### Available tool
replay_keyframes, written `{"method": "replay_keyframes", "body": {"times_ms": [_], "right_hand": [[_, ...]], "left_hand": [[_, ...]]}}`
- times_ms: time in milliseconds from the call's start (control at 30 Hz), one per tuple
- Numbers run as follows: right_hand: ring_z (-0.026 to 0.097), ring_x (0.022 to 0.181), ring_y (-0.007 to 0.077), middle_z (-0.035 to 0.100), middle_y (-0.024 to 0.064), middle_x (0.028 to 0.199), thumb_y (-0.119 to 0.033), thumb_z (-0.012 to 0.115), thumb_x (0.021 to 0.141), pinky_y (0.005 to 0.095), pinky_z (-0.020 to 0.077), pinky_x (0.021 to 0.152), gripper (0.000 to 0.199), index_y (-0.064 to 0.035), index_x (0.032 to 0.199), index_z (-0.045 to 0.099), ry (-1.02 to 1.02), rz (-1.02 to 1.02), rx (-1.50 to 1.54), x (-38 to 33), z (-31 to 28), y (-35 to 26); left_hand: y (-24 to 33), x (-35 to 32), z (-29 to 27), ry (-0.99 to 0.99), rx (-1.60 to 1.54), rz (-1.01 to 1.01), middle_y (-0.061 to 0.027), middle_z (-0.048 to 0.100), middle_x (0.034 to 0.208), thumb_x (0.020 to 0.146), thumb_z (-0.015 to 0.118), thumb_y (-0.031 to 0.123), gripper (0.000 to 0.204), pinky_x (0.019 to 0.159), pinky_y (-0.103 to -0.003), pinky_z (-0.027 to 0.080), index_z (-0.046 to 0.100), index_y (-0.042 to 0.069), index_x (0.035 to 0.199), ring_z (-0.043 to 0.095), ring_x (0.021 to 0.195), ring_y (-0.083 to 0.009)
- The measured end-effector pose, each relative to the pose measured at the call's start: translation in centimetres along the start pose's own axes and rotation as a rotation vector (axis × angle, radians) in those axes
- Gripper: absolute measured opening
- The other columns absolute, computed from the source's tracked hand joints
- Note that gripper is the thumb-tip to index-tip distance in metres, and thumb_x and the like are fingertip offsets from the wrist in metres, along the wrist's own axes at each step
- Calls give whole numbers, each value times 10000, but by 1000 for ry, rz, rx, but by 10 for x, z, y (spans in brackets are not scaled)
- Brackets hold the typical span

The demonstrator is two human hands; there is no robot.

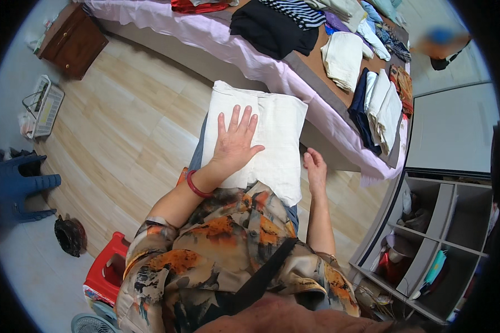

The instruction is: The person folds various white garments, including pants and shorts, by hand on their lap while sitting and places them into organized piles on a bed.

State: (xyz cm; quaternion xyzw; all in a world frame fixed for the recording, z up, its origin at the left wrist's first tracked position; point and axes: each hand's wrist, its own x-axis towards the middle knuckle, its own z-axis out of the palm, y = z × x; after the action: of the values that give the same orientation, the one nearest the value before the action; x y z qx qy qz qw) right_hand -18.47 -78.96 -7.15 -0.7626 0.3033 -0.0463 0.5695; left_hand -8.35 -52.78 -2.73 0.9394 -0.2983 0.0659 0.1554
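A folded white cloth (280, 139) lies across my lap, its top edge slightly uneven. My left hand (236, 141) rests flat on its upper left part, palm down with the fingers spread; a red bangle circles that wrist. Just beyond the cloth's right edge hovers my right hand (316, 172), seen edge-on. Its fingers are loosely bent, with nothing visible in them.
Ahead stands a bed (339, 119) with pink bedding, bearing folded white clothes (341, 58), dark trousers (363, 114) and a black garment (272, 30). Shelves (433, 222) stand at right. A red stool (108, 263), blue stool (22, 186) and white basket (49, 108) are at left.
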Motion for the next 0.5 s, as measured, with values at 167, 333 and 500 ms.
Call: {"method": "replay_keyframes", "body": {"times_ms": [167,333,500], "right_hand": [[588,1022,217,581,137,1177,-221,619,877,357,482,884,449,33,1224,490,-411,463,828,-5,9,19],[558,1109,261,522,178,1260,-114,654,809,392,451,961,559,30,1293,413,-635,253,952,-4,4,-6],[545,1127,276,506,170,1273,-62,694,726,397,434,975,724,19,1351,337,-685,162,1090,-16,7,-61]], "left_hand": [[0,4,-1,12,80,-1,-147,238,1475,817,549,528,755,1059,-601,140,371,43,1368,155,1371,-355],[-3,14,-4,-50,175,-60,-135,251,1470,884,491,448,599,1051,-608,153,393,103,1364,164,1365,-365],[-5,19,-1,-22,116,-76,-139,266,1464,912,467,366,518,1064,-587,145,394,128,1366,180,1368,-344]]}}
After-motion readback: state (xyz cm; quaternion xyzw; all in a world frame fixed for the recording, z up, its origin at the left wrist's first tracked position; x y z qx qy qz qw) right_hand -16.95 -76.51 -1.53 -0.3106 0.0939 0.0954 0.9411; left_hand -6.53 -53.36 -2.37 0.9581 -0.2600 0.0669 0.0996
